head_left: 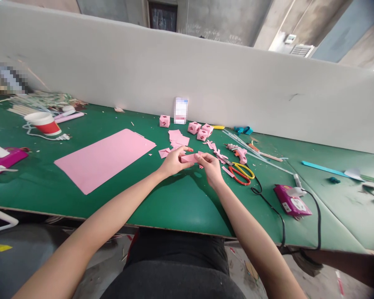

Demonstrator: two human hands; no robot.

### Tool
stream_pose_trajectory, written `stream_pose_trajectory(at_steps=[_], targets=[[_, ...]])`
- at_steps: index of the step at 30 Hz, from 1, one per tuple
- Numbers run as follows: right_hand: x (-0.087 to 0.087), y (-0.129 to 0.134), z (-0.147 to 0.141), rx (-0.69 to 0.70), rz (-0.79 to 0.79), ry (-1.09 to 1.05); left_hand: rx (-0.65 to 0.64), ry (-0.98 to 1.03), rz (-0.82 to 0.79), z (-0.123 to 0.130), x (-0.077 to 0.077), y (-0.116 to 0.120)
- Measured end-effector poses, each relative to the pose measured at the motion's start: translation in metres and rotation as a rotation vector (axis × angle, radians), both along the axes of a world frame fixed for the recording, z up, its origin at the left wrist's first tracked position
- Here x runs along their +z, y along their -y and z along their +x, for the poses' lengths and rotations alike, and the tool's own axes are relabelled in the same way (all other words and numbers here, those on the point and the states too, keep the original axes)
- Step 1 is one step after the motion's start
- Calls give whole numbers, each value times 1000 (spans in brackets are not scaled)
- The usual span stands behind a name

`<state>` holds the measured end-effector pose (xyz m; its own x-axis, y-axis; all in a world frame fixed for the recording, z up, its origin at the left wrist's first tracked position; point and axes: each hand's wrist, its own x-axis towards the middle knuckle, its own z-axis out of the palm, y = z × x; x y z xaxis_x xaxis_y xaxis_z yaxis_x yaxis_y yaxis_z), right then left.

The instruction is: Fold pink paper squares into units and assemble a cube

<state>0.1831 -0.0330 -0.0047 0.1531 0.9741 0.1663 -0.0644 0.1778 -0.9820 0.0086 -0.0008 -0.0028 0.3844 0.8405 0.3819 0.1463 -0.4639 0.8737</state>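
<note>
Between my two hands is a small piece of pink paper [189,158], held just above the green table. My left hand [174,161] pinches its left end, and my right hand [208,165] grips the right end between thumb and fingers. Behind my hands lie several loose pink paper squares [179,138]. Farther back sit folded pink paper cubes [194,127] with diamond-shaped openings, and one more cube [164,121] stands apart to the left. Pink paper scraps [217,153] are scattered beside my right hand, next to scissors [241,173] with red and yellow handles.
A large pink sheet [104,160] lies to the left, near a paper cup [45,123]. At right are a pink glue gun [238,153], clear glue sticks [262,155] and a magenta power strip [291,201] with a black cord. A phone [181,111] leans against the white partition [137,70].
</note>
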Motion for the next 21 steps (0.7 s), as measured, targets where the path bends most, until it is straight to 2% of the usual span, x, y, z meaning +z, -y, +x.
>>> stream_pose_trajectory(at_steps=[3, 8, 14, 17, 21], targets=[[0, -1, 0, 0, -23, -18, 43, 48, -59, 1, 0, 1], [-1, -1, -1, 34, -38, -95, 28, 123, -204, 2, 0, 2], [-1, 1, -4, 44, -22, -109, 50, 101, -166, 1, -1, -1], [1, 1, -5, 34, -19, -89, 58, 119, -204, 1, -2, -1], [4, 3, -4, 112, -24, 53, 118, 121, -219, -1, 0, -1]])
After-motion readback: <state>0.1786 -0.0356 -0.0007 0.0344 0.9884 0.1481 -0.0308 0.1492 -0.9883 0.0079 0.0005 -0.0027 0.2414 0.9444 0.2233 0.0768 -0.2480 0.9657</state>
